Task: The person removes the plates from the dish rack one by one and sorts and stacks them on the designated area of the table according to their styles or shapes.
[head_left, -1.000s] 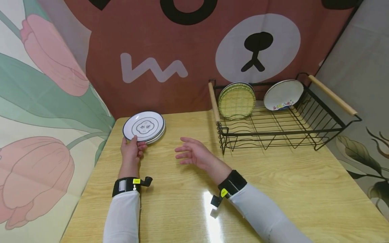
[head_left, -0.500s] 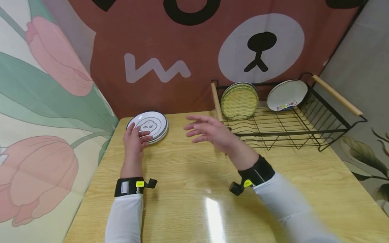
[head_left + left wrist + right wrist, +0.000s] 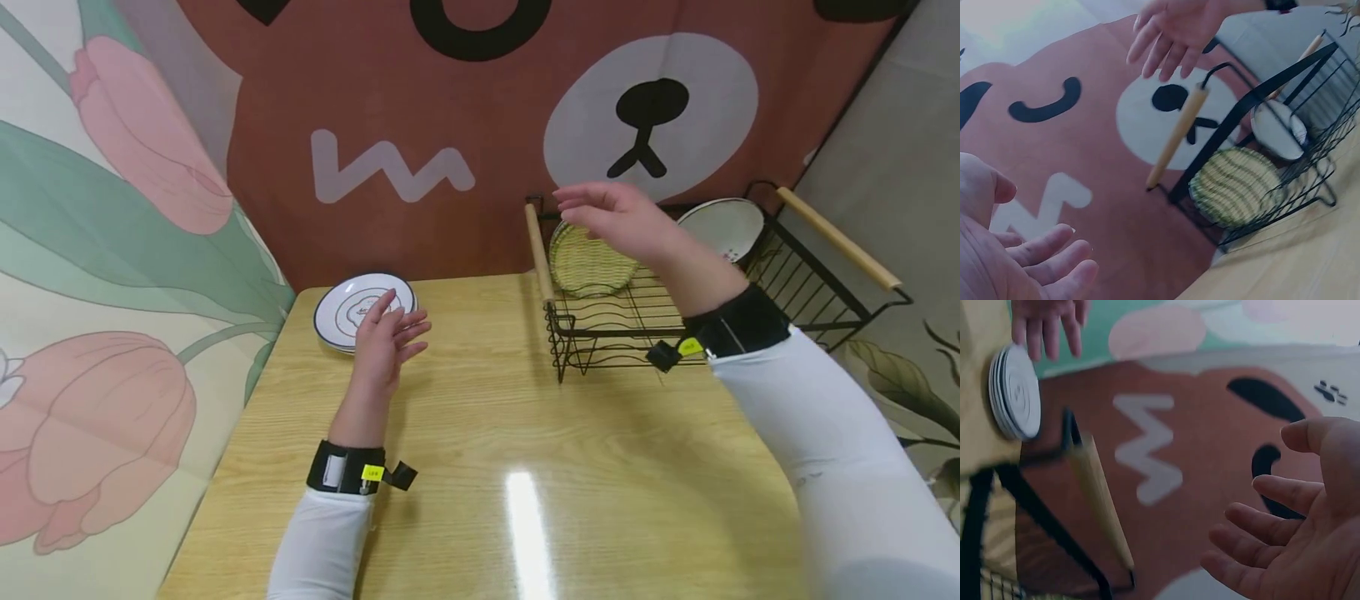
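Note:
My left hand (image 3: 384,340) hovers with fingers loosely spread, overlapping the near right side of a stack of plates (image 3: 336,315) in the head view. These plates are white with a dark blue rim and a printed centre. The right wrist view shows the stack (image 3: 1019,394) from the side. My right hand (image 3: 626,221), its fingers relaxed and holding nothing, is raised over a black wire dish rack (image 3: 660,332). It overlaps the top of a round yellow-green woven tray (image 3: 588,265) standing in the rack. Behind that wrist, a white plate (image 3: 723,227) leans, partly hidden.
Wooden handles (image 3: 540,254) rise at both ends of the rack, nearest the right arm. A brown cloth with a bear pattern (image 3: 375,233) hangs along the table's back edge, and a floral cloth (image 3: 142,400) borders the left. The wooden table (image 3: 450,467) lies below.
My left hand has come off the plate stack's near edge and shifted right. My right hand has risen and moved right, from over the table to over the rack. The plates stay in place.

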`<action>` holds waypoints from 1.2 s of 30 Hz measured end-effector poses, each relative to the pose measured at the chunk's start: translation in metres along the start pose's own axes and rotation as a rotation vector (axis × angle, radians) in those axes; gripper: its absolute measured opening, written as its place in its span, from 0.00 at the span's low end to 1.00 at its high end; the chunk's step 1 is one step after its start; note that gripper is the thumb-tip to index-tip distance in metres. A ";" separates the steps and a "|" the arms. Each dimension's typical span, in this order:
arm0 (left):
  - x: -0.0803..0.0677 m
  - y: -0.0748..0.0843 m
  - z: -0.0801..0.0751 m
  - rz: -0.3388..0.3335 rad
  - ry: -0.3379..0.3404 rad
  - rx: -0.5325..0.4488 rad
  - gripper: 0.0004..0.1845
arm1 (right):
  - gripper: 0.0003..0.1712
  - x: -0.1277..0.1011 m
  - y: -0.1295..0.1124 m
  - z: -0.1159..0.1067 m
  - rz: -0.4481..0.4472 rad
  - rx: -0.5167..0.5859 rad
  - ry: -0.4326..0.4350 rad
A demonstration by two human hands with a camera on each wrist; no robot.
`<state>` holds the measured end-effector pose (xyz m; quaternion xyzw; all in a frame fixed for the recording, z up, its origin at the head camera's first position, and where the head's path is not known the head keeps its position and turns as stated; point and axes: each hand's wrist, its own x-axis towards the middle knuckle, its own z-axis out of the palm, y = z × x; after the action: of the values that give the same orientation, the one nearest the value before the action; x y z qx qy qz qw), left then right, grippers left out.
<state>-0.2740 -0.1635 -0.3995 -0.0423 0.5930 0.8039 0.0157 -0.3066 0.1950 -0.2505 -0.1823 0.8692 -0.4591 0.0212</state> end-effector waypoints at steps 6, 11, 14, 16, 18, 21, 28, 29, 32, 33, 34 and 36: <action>-0.001 -0.013 0.016 -0.028 -0.070 0.013 0.27 | 0.37 0.024 0.018 -0.043 0.058 -0.231 0.017; -0.001 -0.019 0.024 -0.042 -0.085 0.034 0.27 | 0.38 0.048 0.042 -0.073 0.069 -0.357 0.021; -0.001 -0.022 0.025 -0.051 -0.093 0.037 0.27 | 0.36 0.061 0.057 -0.082 0.090 -0.418 0.057; -0.001 -0.023 0.025 -0.051 -0.095 0.039 0.27 | 0.34 0.069 0.065 -0.084 0.106 -0.452 0.084; -0.001 -0.024 0.025 -0.049 -0.095 0.043 0.27 | 0.31 0.076 0.073 -0.083 0.123 -0.493 0.091; -0.001 -0.025 0.024 -0.041 -0.094 0.049 0.27 | 0.28 0.085 0.086 -0.077 0.152 -0.553 0.082; -0.002 -0.026 0.029 -0.043 -0.092 0.051 0.27 | 0.25 0.099 0.120 -0.058 0.215 -0.626 0.038; -0.002 -0.026 0.030 -0.043 -0.092 0.055 0.27 | 0.24 0.099 0.125 -0.056 0.210 -0.635 0.037; -0.002 -0.027 0.030 -0.038 -0.089 0.062 0.28 | 0.22 0.100 0.135 -0.049 0.186 -0.651 0.041; -0.002 -0.027 0.030 -0.037 -0.091 0.067 0.28 | 0.21 0.099 0.137 -0.047 0.182 -0.651 0.042; -0.002 -0.027 0.030 -0.036 -0.092 0.069 0.27 | 0.21 0.099 0.139 -0.046 0.183 -0.647 0.045; -0.002 -0.027 0.030 -0.037 -0.095 0.071 0.27 | 0.22 0.097 0.142 -0.044 0.184 -0.649 0.050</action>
<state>-0.2714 -0.1265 -0.4163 -0.0143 0.6189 0.7830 0.0600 -0.4484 0.2691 -0.3267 -0.0889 0.9831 -0.1589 -0.0180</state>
